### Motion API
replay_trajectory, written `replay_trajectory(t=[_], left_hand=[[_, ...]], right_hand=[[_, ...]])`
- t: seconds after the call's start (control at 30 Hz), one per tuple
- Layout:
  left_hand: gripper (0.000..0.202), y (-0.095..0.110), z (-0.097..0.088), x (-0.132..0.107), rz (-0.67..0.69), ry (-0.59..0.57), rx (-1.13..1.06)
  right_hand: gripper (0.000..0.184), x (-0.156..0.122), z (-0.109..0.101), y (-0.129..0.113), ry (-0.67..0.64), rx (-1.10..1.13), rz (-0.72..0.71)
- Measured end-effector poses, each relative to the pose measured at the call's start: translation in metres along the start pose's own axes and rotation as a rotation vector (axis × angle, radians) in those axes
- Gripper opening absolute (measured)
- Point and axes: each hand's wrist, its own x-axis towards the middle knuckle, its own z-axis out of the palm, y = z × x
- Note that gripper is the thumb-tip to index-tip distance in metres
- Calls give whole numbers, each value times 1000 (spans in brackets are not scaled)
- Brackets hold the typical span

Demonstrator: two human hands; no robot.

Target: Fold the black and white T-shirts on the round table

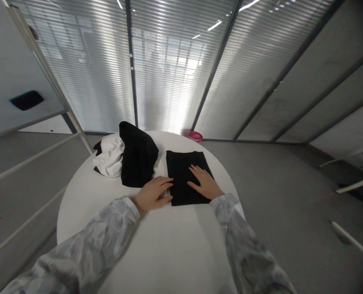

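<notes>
A flat black rectangle of folded cloth (181, 175) lies on the round white table (169, 245). My right hand (203, 182) rests flat on its right part, fingers apart. At the cloth's left edge is my left hand (154, 193), fingers stretched out, with the tips just at that edge. Behind my left hand stands a loose heap of black cloth (138, 155). White cloth (109, 155) is bunched against the heap's left side. What kind of garments these are, I cannot tell.
A red plastic basket (195, 136) shows beyond the table's far edge. Glass panels with blinds (169, 73) stand behind. To the left is a board on a metal frame (34, 159). Pale bars (355, 183) show at the far right above the grey floor (285, 204).
</notes>
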Motion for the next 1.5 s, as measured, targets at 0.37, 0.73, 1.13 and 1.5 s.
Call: replay_trajectory(t=[0.37, 0.73, 1.13, 1.5], left_hand=[[62, 7, -9, 4, 89, -83, -39], [53, 5, -8, 4, 86, -67, -57], [43, 7, -10, 3, 112, -72, -15], [40, -5, -10, 1, 105, -57, 9]], right_hand=[[67, -5, 15, -19, 314, -74, 244], [67, 34, 18, 13, 161, -95, 147], [70, 46, 25, 31, 155, -123, 170], [74, 50, 22, 31, 94, -110, 223]])
